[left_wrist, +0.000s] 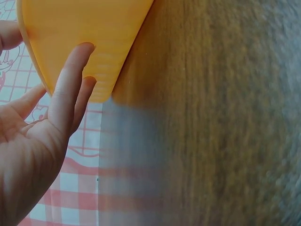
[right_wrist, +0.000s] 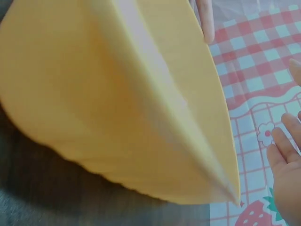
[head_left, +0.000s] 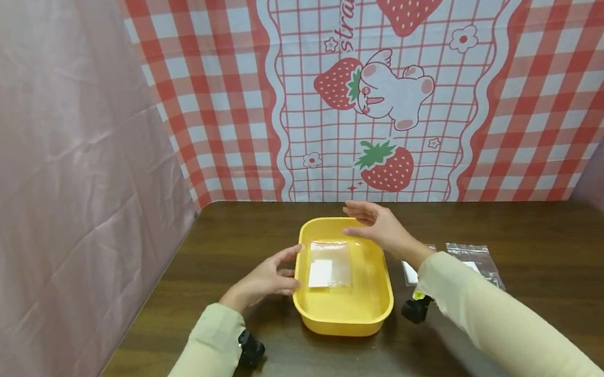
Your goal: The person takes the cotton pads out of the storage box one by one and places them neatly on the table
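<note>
A yellow rectangular plastic basin (head_left: 347,315) sits on the table, and a clear plastic bag (head_left: 337,260) with a white piece in it lies inside. At the basin's left side is my left hand (head_left: 268,277), its fingers spread and loosely bent at the rim and outer wall. In the left wrist view, the fingers (left_wrist: 70,89) reach along the outside of the wall; whether all touch it, I cannot tell. Over the far right corner hovers my right hand (head_left: 384,228), fingers extended and holding nothing. The right wrist view has this hand (right_wrist: 289,174) apart from the basin.
Right of the basin, partly behind the right sleeve, lie a clear zip bag (head_left: 474,255) and a white item (head_left: 409,273). A strawberry-print checked cloth (head_left: 369,90) hangs behind the dark wooden table (head_left: 555,282). Pink fabric (head_left: 49,183) hangs on the left.
</note>
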The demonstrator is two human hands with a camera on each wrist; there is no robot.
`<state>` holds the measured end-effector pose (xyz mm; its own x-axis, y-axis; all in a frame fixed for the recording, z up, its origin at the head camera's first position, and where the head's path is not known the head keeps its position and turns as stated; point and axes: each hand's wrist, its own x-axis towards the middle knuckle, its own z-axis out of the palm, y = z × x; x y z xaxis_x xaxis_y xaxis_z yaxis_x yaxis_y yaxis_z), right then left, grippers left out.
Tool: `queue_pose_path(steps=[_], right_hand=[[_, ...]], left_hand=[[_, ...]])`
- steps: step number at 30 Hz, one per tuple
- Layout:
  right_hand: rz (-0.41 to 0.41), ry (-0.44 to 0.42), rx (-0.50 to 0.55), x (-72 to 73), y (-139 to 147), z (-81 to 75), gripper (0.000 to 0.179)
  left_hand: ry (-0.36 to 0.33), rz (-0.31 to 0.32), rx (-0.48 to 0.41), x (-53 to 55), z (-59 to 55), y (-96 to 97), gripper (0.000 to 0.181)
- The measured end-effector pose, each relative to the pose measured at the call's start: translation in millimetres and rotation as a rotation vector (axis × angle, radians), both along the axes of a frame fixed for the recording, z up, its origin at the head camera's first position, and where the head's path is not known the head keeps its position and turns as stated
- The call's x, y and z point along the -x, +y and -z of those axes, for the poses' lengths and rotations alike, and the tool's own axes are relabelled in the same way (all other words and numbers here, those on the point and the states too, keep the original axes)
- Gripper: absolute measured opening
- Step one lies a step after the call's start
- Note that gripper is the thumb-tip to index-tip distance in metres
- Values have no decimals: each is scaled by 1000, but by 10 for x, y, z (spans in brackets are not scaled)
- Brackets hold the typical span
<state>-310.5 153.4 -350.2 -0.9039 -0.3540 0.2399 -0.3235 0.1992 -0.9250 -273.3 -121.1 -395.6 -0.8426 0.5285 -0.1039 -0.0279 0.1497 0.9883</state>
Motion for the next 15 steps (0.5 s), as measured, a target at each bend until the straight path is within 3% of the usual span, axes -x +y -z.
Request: queue_pose_path(steps=[6,15], right_hand=[[29,-64,-29,20,-88,-43,67],[38,-52,-4,114,-224,-2,64]], left_hand=[[3,5,4,15,15,-5,78],[-6,-6,14,15,12,13,78]])
